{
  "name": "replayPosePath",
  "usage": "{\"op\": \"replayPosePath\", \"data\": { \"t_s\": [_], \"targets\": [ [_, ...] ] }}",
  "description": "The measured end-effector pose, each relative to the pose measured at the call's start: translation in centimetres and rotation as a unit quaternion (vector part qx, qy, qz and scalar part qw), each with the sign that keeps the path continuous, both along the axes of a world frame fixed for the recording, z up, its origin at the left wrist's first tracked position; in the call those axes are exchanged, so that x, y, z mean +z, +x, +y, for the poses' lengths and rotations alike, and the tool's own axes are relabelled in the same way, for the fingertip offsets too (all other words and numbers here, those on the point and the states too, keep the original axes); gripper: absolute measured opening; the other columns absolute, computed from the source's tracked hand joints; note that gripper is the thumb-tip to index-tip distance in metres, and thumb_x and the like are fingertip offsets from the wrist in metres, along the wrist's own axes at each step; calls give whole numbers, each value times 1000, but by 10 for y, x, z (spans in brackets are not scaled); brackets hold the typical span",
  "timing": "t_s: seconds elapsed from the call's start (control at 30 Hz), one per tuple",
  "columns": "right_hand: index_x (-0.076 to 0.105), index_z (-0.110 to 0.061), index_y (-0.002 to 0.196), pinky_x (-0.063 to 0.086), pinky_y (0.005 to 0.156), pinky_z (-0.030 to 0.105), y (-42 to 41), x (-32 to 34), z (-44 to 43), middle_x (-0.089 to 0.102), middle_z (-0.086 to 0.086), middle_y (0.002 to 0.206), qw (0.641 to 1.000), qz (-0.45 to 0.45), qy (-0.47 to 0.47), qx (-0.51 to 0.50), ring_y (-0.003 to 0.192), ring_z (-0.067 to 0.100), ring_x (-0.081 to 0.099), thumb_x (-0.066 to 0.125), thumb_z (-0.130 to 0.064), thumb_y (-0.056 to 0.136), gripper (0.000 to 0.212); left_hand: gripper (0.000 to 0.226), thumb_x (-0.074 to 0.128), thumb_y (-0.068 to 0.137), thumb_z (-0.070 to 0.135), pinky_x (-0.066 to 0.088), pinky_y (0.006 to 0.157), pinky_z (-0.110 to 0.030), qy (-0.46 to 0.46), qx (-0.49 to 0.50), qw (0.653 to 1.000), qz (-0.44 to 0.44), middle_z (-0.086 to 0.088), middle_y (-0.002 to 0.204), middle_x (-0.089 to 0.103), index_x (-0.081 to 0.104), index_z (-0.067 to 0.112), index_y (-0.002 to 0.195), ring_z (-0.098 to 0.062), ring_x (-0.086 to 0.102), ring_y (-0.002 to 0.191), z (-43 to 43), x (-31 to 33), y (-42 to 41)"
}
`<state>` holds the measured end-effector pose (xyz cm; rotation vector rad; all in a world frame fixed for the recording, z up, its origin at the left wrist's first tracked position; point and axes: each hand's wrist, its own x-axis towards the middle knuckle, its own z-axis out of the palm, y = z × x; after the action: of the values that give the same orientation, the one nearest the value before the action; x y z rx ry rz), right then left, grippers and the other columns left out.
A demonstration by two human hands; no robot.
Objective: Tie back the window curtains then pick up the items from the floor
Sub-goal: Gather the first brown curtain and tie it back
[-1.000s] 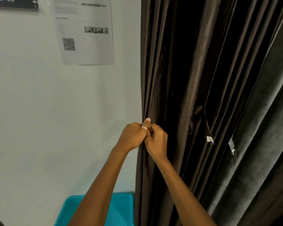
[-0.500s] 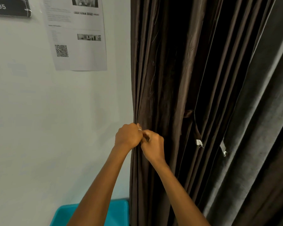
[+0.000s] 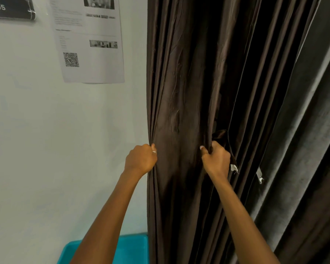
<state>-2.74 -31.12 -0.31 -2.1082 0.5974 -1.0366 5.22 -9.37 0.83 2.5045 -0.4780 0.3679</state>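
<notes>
A dark brown pleated curtain hangs in front of me, beside a white wall. My left hand, with a ring on one finger, is closed on the curtain's left edge. My right hand grips a bunch of folds further right, next to a dangling brown fabric strip with a white tag at its end. The stretch of curtain between my hands is pulled flat. No floor items are in view.
A grey curtain hangs to the right, with a second white tag near its edge. A printed sheet with a QR code and a black sign are on the wall. A turquoise bin sits below.
My hands were together at the curtain's left edge. The right hand has slid right along the fabric and now grips folds near the tagged strip; the left stays on the edge.
</notes>
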Motion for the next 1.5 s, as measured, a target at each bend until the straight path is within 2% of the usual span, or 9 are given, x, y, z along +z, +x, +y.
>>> {"op": "replayPosePath", "data": {
  "t_s": [0.1, 0.3, 0.4, 0.5, 0.77, 1.2, 1.37, 1.43, 1.5],
  "targets": [
    [52, -8, 73, 45, 62, 31, -3, 3, -28, 59, 6, 67, 999, 7, -28, -31, 69, 32, 63, 69, -23, 95, 32, 52, 27, 108, 41, 55, 73, -36, 3, 9, 1000, 5, -1, 69, 57, 55, 13, 75, -23, 62, 71, 14, 2, 7],
    [47, -11, 69, 40, 55, 30, -7, -12, -17, 54, 5, 61, 997, -27, -65, -38, 58, 27, 55, 69, -16, 93, 33, 53, 27, 108, 41, 54, 69, -34, 8, 11, 1000, -9, -2, 70, 58, 55, 13, 73, -22, 62, 69, 10, -1, 3],
    [44, -16, 69, 30, 48, 22, -9, -23, 7, 50, 0, 63, 995, -57, -86, -9, 52, 12, 46, 68, -13, 94, 35, 54, 27, 108, 41, 53, 68, -34, 17, 0, 1000, -19, -1, 67, 56, 48, 17, 65, -23, 62, 68, 1, -3, -5],
    [47, -19, 72, 30, 50, 16, -6, -28, 35, 50, -4, 70, 992, -58, -111, 26, 54, 7, 45, 67, -12, 95, 32, 54, 27, 108, 42, 53, 70, -36, 22, -18, 999, -30, -4, 70, 58, 53, 13, 69, -26, 62, 70, -12, -2, -16],
    [42, -21, 70, 30, 52, 20, 10, -33, 83, 48, -2, 69, 984, -86, -104, 118, 57, 10, 45, 63, -4, 94, 36, 53, 28, 107, 41, 49, 67, -35, 7, -56, 998, -30, -6, 75, 62, 56, 12, 74, -26, 62, 71, -29, -2, -25],
    [51, -18, 73, 29, 51, 10, 13, -35, 87, 48, -8, 70, 984, -96, -86, 124, 56, -1, 43, 65, -6, 95, 29, 59, 27, 107, 46, 47, 63, -30, -51, -79, 995, 18, -1, 68, 61, 63, 13, 74, -19, 62, 67, -25, -7, -26],
    [54, -18, 75, 32, 52, 8, 9, -34, 88, 49, -9, 71, 985, -97, -81, 121, 58, -2, 46, 64, -7, 96, 26, 50, 34, 107, 42, 40, 71, -20, -123, -97, 988, -1, -2, 106, 57, 70, 14, 85, -9, 55, 82, -31, -14, -27],
    [55, -16, 75, 33, 53, 9, 10, -36, 86, 50, -9, 71, 985, -92, -78, 121, 58, -1, 47, 63, -7, 97, 25, 49, 37, 107, 40, 40, 68, -18, -141, -111, 984, 3, -4, 98, 58, 67, 13, 80, -9, 55, 76, -33, -14, -29],
    [61, -11, 79, 34, 54, 8, 10, -37, 83, 53, -8, 74, 987, -88, -71, 117, 60, 0, 50, 63, -7, 97, 19, 50, 42, 105, 41, 49, 65, -28, -165, -123, 978, 21, -6, 81, 61, 63, 9, 73, -14, 59, 67, -32, -14, -30]
  ]
}}
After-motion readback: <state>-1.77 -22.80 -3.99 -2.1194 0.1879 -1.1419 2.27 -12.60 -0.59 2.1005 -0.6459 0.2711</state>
